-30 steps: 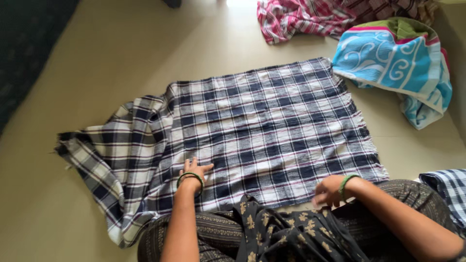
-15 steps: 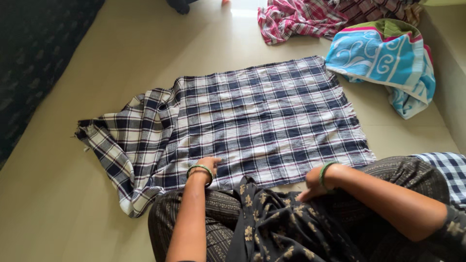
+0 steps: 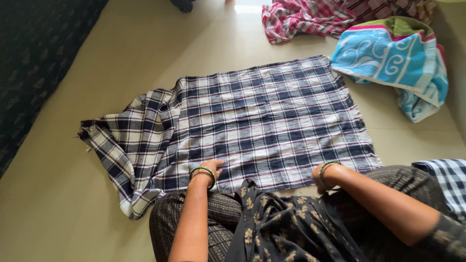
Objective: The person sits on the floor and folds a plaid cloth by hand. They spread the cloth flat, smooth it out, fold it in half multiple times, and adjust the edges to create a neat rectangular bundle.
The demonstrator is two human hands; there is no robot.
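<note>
Nearest the camera, the person's dark patterned clothing hides the near edge of the blue-and-white checked cloth [image 3: 262, 121], which lies spread on the pale floor [image 3: 53, 213] with its right part flat and its left part bunched in folds. Both hands sit at that near edge, each wrist wearing one green bangle. The left hand [image 3: 209, 170] rests on the cloth with fingers bent down onto the fabric; whether they pinch it cannot be told. The right hand [image 3: 324, 180] is mostly hidden behind its wrist and the clothing, so its fingers cannot be made out. At the right edge of the floor, one checked blue fabric [image 3: 449, 179] is cut off by the frame. Farther off lie one turquoise patterned towel [image 3: 388, 58] and one red checked cloth [image 3: 306, 19], partly cropped at the top. A dark patterned surface [image 3: 34, 63] borders the floor's left side.
</note>
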